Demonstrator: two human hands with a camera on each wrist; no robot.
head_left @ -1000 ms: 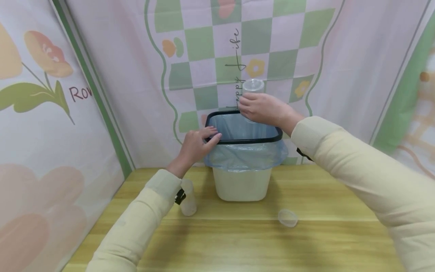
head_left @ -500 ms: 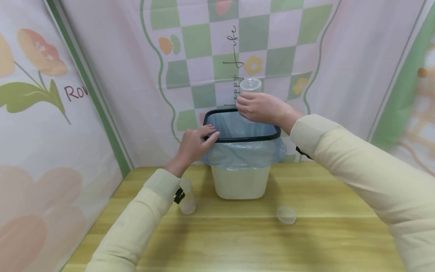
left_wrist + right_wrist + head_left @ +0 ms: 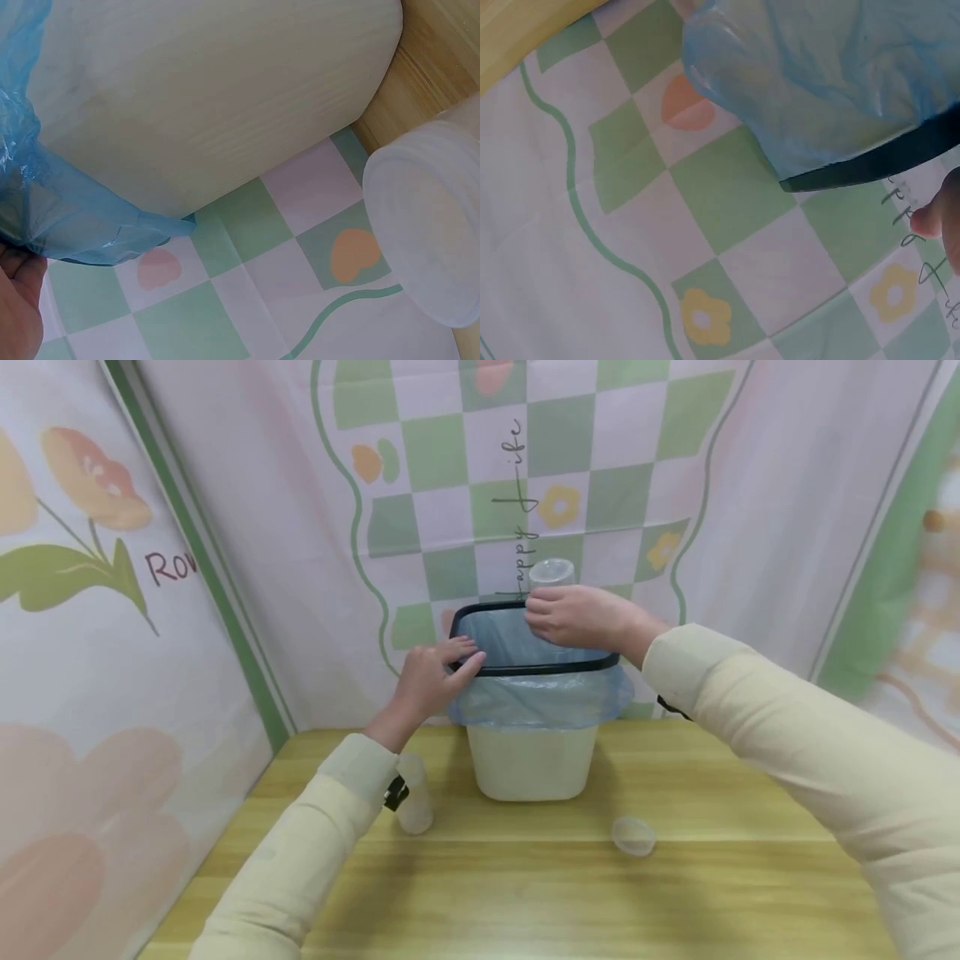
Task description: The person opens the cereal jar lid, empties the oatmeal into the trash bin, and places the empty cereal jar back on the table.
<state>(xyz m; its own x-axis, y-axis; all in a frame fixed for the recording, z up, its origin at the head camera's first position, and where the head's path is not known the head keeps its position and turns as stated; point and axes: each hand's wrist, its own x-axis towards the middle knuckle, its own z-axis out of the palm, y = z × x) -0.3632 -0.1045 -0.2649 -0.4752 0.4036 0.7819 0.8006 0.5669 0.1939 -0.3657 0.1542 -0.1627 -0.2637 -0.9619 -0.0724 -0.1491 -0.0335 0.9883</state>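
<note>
Above the opening of the trash bin (image 3: 534,764), my right hand (image 3: 581,617) grips a clear plastic jar (image 3: 552,572) with one round end facing up. My fingers cover its middle, and its lower end reaches into the bin's mouth. What the jar contains cannot be made out. My left hand (image 3: 431,685) rests on the bin's front left rim corner, fingers over the edge and thumb spread along the front. A blue bag (image 3: 547,702) lines the bin and folds down outside below the black rim (image 3: 551,671). The right wrist view shows only part of my right hand (image 3: 949,221).
Beside my left wrist stands a second translucent jar (image 3: 415,806), large in the left wrist view. A round clear lid (image 3: 633,836) lies on the wooden table (image 3: 525,893), right of the bin. A patterned curtain (image 3: 630,443) hangs close behind the bin.
In the last half second my right hand has lowered the jar a little toward the bin. My left hand stays on the rim. The head view has shifted slightly.
</note>
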